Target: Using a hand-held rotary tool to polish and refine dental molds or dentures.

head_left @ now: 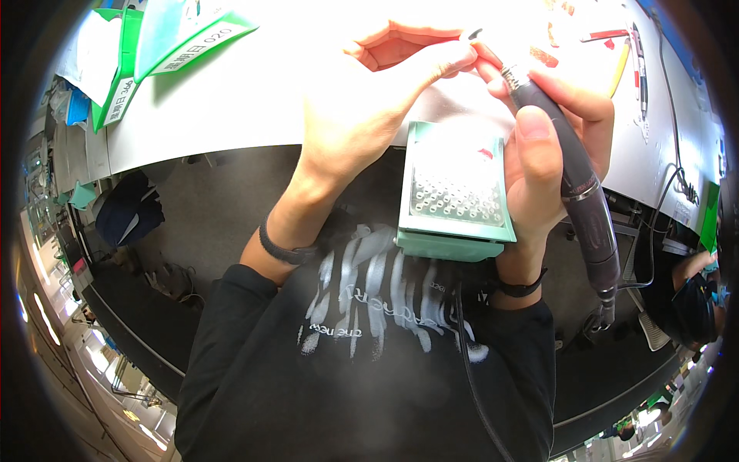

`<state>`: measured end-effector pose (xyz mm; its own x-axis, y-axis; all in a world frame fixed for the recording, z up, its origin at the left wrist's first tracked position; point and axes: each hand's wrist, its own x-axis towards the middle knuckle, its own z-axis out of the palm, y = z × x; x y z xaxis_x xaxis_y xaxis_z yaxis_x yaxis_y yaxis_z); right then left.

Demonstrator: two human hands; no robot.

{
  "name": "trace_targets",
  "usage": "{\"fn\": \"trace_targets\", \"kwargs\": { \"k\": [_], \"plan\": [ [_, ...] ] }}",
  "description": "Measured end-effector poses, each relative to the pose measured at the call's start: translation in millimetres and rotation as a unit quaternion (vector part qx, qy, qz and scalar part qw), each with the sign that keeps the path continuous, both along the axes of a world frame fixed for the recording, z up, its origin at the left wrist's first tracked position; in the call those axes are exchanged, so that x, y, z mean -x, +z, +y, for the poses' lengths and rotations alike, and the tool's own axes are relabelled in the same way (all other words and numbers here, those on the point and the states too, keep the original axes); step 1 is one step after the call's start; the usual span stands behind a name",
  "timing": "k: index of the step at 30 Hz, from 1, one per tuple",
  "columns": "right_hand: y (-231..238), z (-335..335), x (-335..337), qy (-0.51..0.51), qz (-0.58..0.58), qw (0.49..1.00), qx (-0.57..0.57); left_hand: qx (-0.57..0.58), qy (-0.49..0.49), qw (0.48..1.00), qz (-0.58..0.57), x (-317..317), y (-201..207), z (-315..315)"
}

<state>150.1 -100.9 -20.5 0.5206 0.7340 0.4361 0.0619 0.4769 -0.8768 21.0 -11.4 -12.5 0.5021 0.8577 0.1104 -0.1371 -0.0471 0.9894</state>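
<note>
My right hand is closed round a dark, pen-shaped rotary handpiece, whose metal nose points up and left. A cable leaves its lower end. The thumb and fingers of my left hand pinch a tiny dark curved piece, too small to name. The thin tip of the handpiece meets my left fingertips beside that piece; whether it touches the piece, I cannot tell. Just below both hands, at the table's edge, sits a pale green box with a perforated top and a small red bit lying on it.
Green trays with labels stand at the far left of the white table. Red and black pens lie at the right, near a dark cable. Reddish bits are scattered beyond my right hand under strong glare.
</note>
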Motion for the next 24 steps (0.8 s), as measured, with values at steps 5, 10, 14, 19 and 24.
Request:
{"fn": "trace_targets", "kwargs": {
  "k": [5,10,14,19,24],
  "plan": [
    [0.4,2.5,0.4,-0.010,0.031,0.999,-0.030,0.018,-0.001,1.000,-0.005,1.3,-1.0,1.9],
    [6.3,-3.3,-4.8,0.015,0.024,0.998,0.060,0.034,-0.025,0.999,0.007,-3.4,6.6,0.6],
    [7.4,0.7,-1.3,0.005,0.040,0.998,0.044,0.044,-0.040,0.998,-0.007,-2.1,10.2,-0.8],
    [4.4,4.1,0.0,-0.002,0.063,0.998,-0.001,0.045,-0.056,0.997,-0.017,-1.4,7.2,2.6],
    [5.0,2.2,0.0,0.010,0.065,0.998,0.001,0.037,-0.068,0.997,-0.018,1.7,4.2,6.5]
  ]
}}
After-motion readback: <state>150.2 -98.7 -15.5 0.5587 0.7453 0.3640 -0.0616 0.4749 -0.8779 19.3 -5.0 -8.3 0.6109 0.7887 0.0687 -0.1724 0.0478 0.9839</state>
